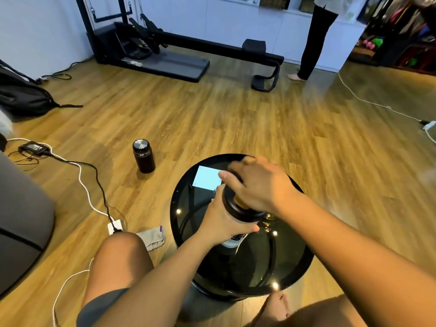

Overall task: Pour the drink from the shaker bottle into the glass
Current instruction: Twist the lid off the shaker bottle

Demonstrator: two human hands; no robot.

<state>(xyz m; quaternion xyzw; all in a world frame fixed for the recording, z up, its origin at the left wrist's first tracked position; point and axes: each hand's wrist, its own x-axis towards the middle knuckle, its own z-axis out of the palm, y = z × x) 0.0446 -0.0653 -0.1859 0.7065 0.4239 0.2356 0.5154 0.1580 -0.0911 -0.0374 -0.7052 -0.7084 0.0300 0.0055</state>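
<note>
The shaker bottle (232,240) has a white body and a wide black lid, and it leans over a round black glass table (188,232). My left hand (221,220) is wrapped around the bottle's body. My right hand (262,185) sits on top of the black lid, fingers curled around it. Just right of the bottle a clear glass (269,220) shows only as a glint below my right wrist; most of it is hidden.
A black flask (144,156) stands on the wooden floor left of the table. Cables and a power strip (115,227) lie at the left, with a folded cloth (152,239) nearby. A treadmill (165,62) and a standing person (313,38) are at the back.
</note>
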